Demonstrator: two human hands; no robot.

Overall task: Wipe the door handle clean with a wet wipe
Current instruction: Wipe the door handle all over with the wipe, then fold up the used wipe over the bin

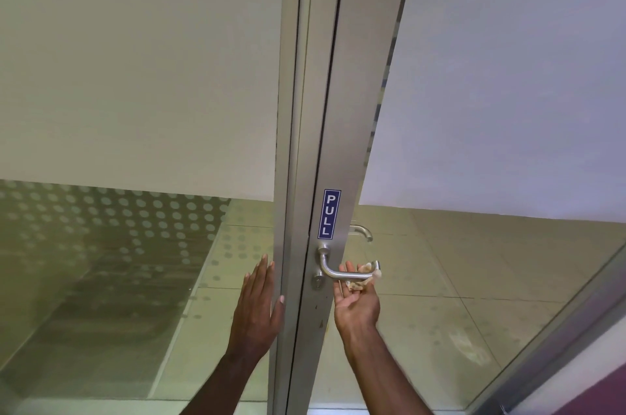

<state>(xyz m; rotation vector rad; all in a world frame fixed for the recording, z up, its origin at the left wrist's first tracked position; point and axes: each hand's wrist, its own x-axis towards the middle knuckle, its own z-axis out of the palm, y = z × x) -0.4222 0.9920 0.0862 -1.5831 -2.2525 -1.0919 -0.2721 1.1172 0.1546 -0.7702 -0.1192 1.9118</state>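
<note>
1. Your two forearms come up from the bottom edge, nearest to you, one on each side of the door handle (pixel 342 270), which serves as the landmark here.
2. Your left hand (pixel 259 303) lies flat against the metal frame post (pixel 283 177), left of the handle and a little below it. Its fingers are straight and close together, holding nothing.
3. Your right hand (pixel 355 299) is directly under the handle, palm turned up. Its fingers curl up around the free end of the lever, with the wet wipe (pixel 364 277) bunched between them and the metal.
4. The wipe sits at the outer end of the lever, away from the round base (pixel 323 249) where the handle meets the door. It looks crumpled and off-white; how wet it is cannot be told.
5. Above the handle a blue PULL sticker (pixel 329 214) runs up the door stile (pixel 352 109). Below the base is the keyhole (pixel 317 280). A second lever (pixel 362 231) shows through the glass just above and behind.
6. By my judgement you are mid-wipe: the wipe is on the lever's end only, so the bend, the base and the inner run of the lever appear still to be done.
7. No dirt is visible on the bare metal, so how much is already clean cannot be judged.
</note>
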